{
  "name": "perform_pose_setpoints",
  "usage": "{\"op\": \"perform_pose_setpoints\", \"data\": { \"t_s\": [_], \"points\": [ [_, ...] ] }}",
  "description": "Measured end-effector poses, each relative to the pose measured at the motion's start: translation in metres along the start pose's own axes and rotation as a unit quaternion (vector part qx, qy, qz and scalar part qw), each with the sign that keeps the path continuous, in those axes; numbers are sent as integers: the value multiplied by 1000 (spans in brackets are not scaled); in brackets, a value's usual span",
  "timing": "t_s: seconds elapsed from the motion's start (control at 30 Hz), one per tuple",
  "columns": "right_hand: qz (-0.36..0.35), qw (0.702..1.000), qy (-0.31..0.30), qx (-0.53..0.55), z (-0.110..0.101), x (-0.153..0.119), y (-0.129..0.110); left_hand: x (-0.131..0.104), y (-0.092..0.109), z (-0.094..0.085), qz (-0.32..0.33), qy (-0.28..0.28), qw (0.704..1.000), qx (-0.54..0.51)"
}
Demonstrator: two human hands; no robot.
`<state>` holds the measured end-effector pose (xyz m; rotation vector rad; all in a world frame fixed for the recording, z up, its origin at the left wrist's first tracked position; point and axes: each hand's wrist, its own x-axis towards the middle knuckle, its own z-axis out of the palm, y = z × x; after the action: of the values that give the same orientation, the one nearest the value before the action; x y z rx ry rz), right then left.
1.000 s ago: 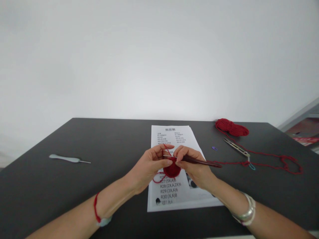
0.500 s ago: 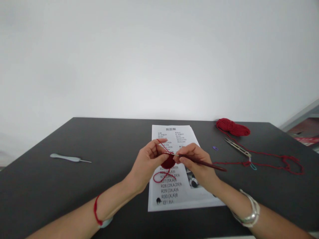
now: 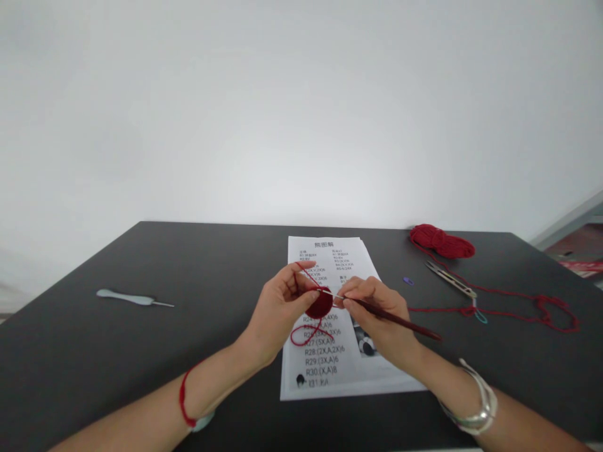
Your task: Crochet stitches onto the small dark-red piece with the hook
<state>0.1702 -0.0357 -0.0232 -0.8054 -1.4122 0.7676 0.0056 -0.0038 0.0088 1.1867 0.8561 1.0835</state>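
Observation:
Between thumb and fingers, my left hand [image 3: 277,307] pinches a small round piece of red crochet [image 3: 320,304]. A strand of red yarn runs up over its raised index finger, and a loose yarn tail [image 3: 306,333] hangs below the piece. My right hand [image 3: 379,314] is closed around a crochet hook [image 3: 393,317] with a dark red-brown handle and a thin metal shaft. The hook's tip meets the top edge of the crochet beside my left thumb. Exactly how the tip sits in the stitches is too small to tell.
Printed pattern sheets [image 3: 315,383] lie beneath my hands. On the right are a red yarn skein [image 3: 440,242], thread snips [image 3: 451,278], a purple stitch marker [image 3: 407,281], a teal marker [image 3: 480,317] and trailing yarn [image 3: 556,312]. A pale-handled crochet hook [image 3: 134,298] rests at left.
My right hand has shifted slightly right and down, drawing the hook back from the crochet, so more of its metal shaft shows. My left hand keeps almost the same place.

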Motion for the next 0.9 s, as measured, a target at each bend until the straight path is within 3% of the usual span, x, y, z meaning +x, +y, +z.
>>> {"op": "perform_pose_setpoints", "data": {
  "t_s": [0.3, 0.47, 0.63, 0.8, 0.9],
  "points": [
    [-150, 975, -2, -163, 15, -3, -7, -2, 0, 4, 18, 28, 999, 29],
    [-164, 969, -13, -185, 16, -6, -2, -2, -2, 5, 37, 38, 998, 45],
    [-224, 943, -67, -237, 14, -8, 3, -2, -3, 6, 24, 31, 999, 36],
    [-83, 990, 14, -116, 17, -8, 1, -3, -1, 5, 26, 45, 998, 35],
    [-53, 996, 15, -68, 17, -7, -2, -3, -1, 5, 30, 46, 998, 39]
  ]
}}
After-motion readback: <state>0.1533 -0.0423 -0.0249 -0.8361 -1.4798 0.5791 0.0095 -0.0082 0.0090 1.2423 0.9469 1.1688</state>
